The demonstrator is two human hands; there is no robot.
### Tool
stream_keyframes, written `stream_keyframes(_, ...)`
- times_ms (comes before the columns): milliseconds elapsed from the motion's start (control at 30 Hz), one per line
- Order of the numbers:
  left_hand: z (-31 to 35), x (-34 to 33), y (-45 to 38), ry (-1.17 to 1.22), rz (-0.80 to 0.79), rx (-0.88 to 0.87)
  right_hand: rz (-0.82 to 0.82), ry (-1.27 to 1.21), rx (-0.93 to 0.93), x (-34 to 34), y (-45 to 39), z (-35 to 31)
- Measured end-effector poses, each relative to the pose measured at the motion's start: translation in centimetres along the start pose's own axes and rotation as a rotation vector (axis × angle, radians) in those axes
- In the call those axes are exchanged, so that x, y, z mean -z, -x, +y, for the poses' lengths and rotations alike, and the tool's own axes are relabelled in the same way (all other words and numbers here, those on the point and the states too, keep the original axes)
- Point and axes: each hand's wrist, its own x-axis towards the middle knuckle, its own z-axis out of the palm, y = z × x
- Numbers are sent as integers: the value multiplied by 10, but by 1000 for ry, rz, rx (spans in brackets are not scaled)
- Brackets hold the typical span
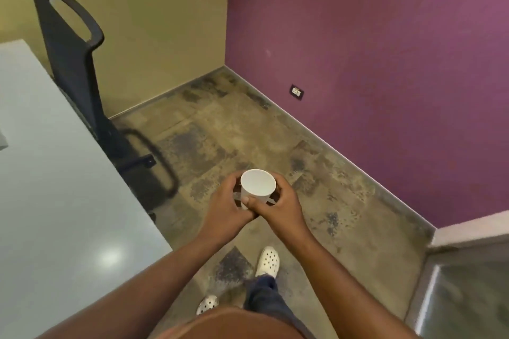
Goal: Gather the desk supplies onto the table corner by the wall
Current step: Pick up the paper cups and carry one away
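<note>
White cup [257, 184] sits gripped in your left hand [224, 208] and right hand [276, 205], away from the table [55, 187]; nothing looks gathered yet.

Camera: one wide camera on my head.
Facing: forward and down, toward the room corner and the floor [248, 132].
Nearness: my arms and feet are close below; the walls are farther.
Left edge: the tabletop [55, 173].
</note>
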Motion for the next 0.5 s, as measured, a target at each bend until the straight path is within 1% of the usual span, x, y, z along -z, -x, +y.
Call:
stream_keyframes(133, -8, 9, -57, -41, 146, 69, -154, -1, 12, -12, -81, -2)
stream_keyframes(300, 0, 17, -118, -77, 311, 109, -359, 38, 51, -20, -175, -13)
stream_keyframes(500, -2, 35, -156, -67, 557, 183, -629, 98, 130, -54, -249, -35)
